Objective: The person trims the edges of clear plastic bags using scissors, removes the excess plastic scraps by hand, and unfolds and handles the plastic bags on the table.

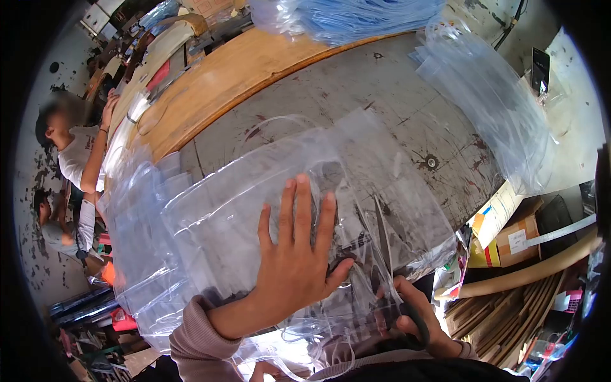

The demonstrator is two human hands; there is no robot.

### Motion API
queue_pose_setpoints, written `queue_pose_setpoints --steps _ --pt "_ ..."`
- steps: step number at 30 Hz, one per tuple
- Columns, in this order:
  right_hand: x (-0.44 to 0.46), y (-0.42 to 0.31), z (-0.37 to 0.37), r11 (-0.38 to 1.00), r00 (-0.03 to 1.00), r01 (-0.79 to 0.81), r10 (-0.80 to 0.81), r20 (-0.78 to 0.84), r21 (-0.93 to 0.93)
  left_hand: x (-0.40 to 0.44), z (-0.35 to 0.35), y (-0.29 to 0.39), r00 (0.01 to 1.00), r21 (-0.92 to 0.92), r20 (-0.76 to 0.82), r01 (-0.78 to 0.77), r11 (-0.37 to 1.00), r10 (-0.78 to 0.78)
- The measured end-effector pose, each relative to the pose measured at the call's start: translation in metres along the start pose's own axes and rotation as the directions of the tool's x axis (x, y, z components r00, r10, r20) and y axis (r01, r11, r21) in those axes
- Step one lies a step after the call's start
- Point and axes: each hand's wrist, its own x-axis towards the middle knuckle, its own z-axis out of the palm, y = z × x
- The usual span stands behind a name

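Observation:
Clear plastic sheets or bags [223, 204] lie spread over the grey worktable [439, 127]. My left hand [294, 254] rests flat on them near the middle, its fingers stretched out and apart. At the lower right, my right hand [423, 315] is wrapped round the dark handle of a pair of scissors [417, 325]. The long blades point up and away, among the folds of clear plastic. Part of the right hand's fingers is hidden by the plastic and the handle.
A stack of clear plastic [490, 102] lies at the right, and bluish plastic [363, 19] at the far edge. Beyond a wooden board [223, 83], two people sit at the left. A cardboard box [519, 242] and a curved tube [528, 270] are at lower right.

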Motion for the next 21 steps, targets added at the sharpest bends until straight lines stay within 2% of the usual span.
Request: queue_pose_setpoints --steps 5,8,11,16,21 --pt "0.004 -0.009 0.002 0.997 1.000 0.010 -0.009 0.013 -0.075 -0.002 0.004 -0.003 0.999 -0.091 -0.039 -0.009 0.996 0.005" --pt "0.005 -0.011 0.004 0.991 0.999 -0.041 0.037 -0.036 -0.124 -0.003 0.005 -0.003 0.999 -0.161 -0.046 -0.004 0.987 -0.003" --pt "0.005 -0.005 0.001 0.986 0.999 -0.017 0.009 -0.046 -0.169 -0.003 0.005 -0.001 0.998 -0.254 -0.043 0.024 0.967 -0.037" --pt "0.006 -0.003 0.004 0.971 0.993 0.040 -0.064 -0.096 -0.234 -0.007 0.006 0.000 0.997 -0.411 -0.079 -0.016 0.912 -0.018" --pt "0.005 -0.004 0.002 0.969 0.995 0.003 -0.027 -0.095 -0.248 -0.007 0.006 0.001 0.998 -0.459 -0.066 -0.043 0.888 0.014"
